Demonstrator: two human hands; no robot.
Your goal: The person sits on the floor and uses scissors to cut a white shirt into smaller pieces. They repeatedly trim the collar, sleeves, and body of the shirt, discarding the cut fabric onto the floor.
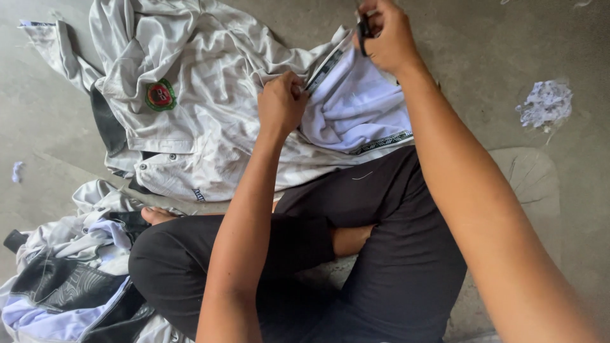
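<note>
The white shirt [210, 95] with a round red-and-green badge lies spread on the concrete floor [495, 76], just past the person's crossed legs in dark trousers [381, 254]. The left hand [281, 105] is closed, pinching its patterned collar trim; the right hand [384, 35], at the shirt's far edge, grips a small dark tool (kind unclear). A heap of clothes [70, 279] lies near the shirt's left, a crumpled paper scrap [546, 105] well right

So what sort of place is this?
Probably a garment workshop floor, though that's a guess. The person sits cross-legged on bare concrete floor, both hands on a white jacket, with a pile of clothes beside them.
</note>
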